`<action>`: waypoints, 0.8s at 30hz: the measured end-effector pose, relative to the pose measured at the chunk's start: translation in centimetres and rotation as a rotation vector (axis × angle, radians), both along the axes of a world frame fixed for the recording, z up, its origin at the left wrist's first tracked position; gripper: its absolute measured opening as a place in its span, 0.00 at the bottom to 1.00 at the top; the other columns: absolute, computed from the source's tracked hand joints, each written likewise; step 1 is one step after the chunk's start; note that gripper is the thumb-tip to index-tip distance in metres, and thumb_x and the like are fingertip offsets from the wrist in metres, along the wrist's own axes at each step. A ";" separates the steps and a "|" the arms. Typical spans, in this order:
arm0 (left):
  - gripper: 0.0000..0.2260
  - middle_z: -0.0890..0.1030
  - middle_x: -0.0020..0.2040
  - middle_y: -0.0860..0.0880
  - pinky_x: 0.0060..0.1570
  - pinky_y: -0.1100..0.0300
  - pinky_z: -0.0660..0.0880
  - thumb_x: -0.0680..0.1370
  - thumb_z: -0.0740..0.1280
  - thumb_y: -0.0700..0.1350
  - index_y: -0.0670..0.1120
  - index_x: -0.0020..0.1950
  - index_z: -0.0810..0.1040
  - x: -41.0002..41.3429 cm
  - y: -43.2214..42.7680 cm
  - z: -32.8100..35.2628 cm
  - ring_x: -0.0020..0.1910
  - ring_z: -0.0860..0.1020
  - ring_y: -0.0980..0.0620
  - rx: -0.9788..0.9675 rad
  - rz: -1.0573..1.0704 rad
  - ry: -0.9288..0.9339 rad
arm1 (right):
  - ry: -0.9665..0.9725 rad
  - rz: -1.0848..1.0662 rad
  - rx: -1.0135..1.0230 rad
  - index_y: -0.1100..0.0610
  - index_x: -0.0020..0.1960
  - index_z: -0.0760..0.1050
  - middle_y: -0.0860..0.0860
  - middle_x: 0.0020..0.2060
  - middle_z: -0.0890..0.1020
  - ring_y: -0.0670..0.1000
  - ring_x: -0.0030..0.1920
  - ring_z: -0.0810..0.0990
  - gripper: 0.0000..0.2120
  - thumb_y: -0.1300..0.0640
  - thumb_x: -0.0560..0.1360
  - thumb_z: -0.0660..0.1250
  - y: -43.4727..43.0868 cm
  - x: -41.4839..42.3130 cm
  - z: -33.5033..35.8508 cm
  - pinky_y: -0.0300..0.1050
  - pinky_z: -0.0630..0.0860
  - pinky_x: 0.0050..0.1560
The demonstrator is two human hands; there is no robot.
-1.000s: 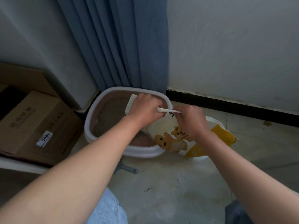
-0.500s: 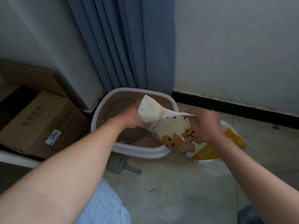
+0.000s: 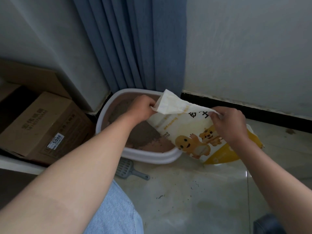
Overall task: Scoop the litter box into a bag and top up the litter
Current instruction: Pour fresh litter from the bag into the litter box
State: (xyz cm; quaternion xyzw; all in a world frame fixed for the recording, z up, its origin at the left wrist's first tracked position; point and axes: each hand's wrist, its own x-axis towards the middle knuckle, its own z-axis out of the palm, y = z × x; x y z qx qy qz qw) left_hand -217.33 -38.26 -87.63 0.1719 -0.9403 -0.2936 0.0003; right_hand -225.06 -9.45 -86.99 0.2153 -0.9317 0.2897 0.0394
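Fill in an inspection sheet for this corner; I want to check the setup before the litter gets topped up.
Surface: pale tiled floor, stained, with dark crumbs scattered on it.
Job's things: white litter box holding brownish litter; litter bag with cartoon animals, leaning over the box's right side; grey scoop on the floor in front of the box.
Clutter: cardboard box left of the litter box.
Grippers: left hand grips the bag's top corner; right hand pinches its top edge.
Cables: nothing seen.
Surroundings: blue curtain behind the box; white wall with black baseboard.
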 end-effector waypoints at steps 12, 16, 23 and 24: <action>0.05 0.84 0.35 0.53 0.40 0.51 0.80 0.67 0.70 0.45 0.49 0.40 0.85 -1.8 3.6 4.7 0.36 0.82 0.55 0.062 -0.065 0.102 | -0.067 -0.064 0.010 0.57 0.41 0.78 0.54 0.32 0.80 0.59 0.35 0.79 0.09 0.54 0.77 0.66 1.8 -1.4 1.4 0.46 0.72 0.35; 0.08 0.82 0.34 0.49 0.40 0.47 0.79 0.66 0.67 0.47 0.45 0.38 0.82 -2.2 4.9 5.1 0.37 0.81 0.49 0.035 -0.081 0.124 | -0.070 -0.002 -0.096 0.55 0.52 0.80 0.45 0.41 0.81 0.51 0.42 0.79 0.09 0.50 0.77 0.70 1.3 -0.6 1.7 0.48 0.76 0.44; 0.07 0.74 0.28 0.50 0.32 0.56 0.69 0.69 0.66 0.44 0.44 0.32 0.76 -2.4 7.5 5.8 0.33 0.74 0.48 0.019 -0.082 0.196 | -0.121 -0.122 -0.117 0.57 0.45 0.80 0.55 0.36 0.83 0.58 0.39 0.81 0.16 0.43 0.75 0.65 2.5 -1.3 0.8 0.54 0.80 0.41; 0.06 0.76 0.29 0.50 0.33 0.55 0.70 0.69 0.66 0.44 0.44 0.32 0.77 -2.4 7.7 5.9 0.34 0.76 0.48 0.019 -0.080 0.200 | -0.121 -0.117 -0.120 0.56 0.46 0.80 0.54 0.36 0.83 0.57 0.40 0.82 0.16 0.43 0.74 0.65 2.7 -1.3 0.8 0.53 0.80 0.41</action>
